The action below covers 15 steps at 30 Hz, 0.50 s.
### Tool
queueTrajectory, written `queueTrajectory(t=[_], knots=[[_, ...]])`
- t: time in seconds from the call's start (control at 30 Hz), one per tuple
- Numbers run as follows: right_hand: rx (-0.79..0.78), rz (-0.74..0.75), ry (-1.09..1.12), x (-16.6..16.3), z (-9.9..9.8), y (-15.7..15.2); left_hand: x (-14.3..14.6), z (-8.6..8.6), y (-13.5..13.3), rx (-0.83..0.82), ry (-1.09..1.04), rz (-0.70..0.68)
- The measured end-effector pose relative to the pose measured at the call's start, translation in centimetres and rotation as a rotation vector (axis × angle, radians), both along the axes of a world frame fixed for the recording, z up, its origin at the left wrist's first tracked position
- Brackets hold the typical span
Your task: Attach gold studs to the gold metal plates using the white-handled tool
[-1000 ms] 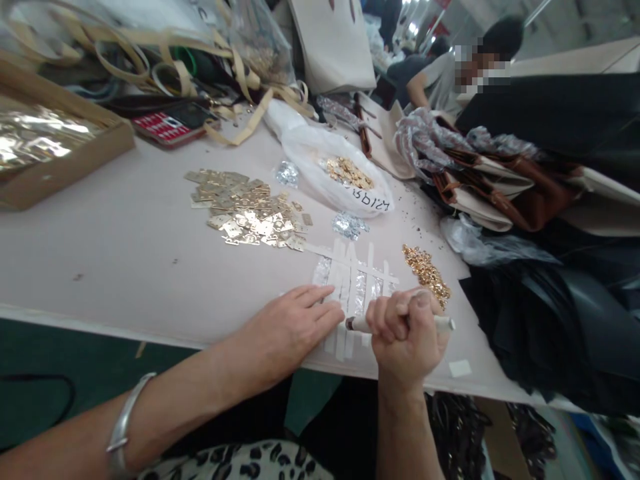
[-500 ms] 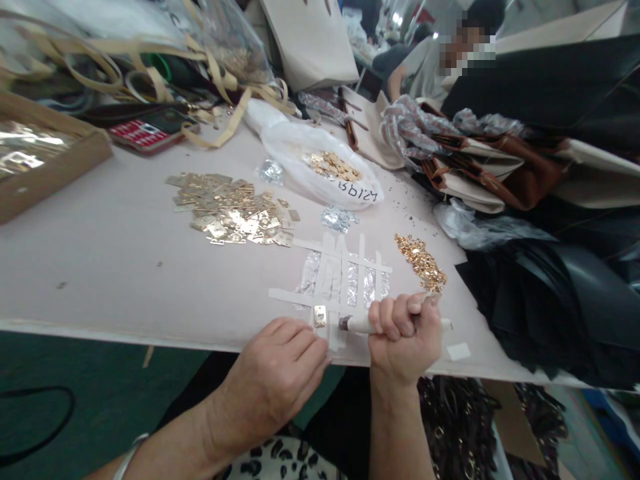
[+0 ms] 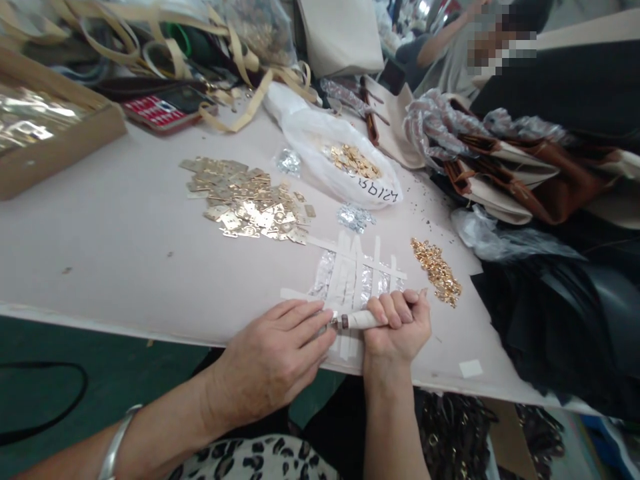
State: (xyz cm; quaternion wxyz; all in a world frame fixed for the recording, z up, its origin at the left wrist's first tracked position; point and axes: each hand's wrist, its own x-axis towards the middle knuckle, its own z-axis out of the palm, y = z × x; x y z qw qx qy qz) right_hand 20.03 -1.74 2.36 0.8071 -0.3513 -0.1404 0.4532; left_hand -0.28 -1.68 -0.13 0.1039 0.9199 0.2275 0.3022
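Observation:
My right hand [image 3: 397, 325] is a fist round a white-handled tool [image 3: 356, 321] lying sideways, its metal tip pointing left at my left fingertips. My left hand [image 3: 276, 353] rests at the table's near edge, fingers together and pressed down over a small gold plate that is hidden under them. Both hands work on a patch of white tape strips and foil [image 3: 356, 275] stuck to the table [image 3: 125, 253]. A spread of flat gold plates [image 3: 245, 200] lies beyond to the left. A small heap of gold fittings [image 3: 437, 270] lies just right of the tape.
An open white plastic bag [image 3: 345, 167] holds more gold parts. A cardboard box [image 3: 45, 133] sits far left, with beige straps [image 3: 235, 73] and a red phone [image 3: 160, 110] behind. Brown and black bags [image 3: 525, 187] pile up on the right. Another person [image 3: 450, 53] sits at the far end.
My left hand drew back to the table edge, baring a small gold plate, then covered it again. My right fist slid left, bringing the tool's tip up to my left fingers.

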Motion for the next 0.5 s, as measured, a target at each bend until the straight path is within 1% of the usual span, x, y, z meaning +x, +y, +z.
queueTrajectory(t=[0.17,0.3,0.4,0.5], knots=[[0.034,0.030,-0.041,-0.1,-0.1,0.1,0.2,-0.2,0.1,-0.005,-0.047,0.010],[0.080,0.036,-0.120,-1.1,1.0,0.0,0.3,-0.5,0.1,-0.002,-0.070,0.005],[0.146,0.107,-0.266,-2.7,2.2,-0.4,0.4,-0.9,0.0,0.004,-0.095,0.006],[0.150,0.191,-0.498,-4.6,2.8,-1.3,0.5,-0.8,-0.1,0.012,-0.131,0.013]])
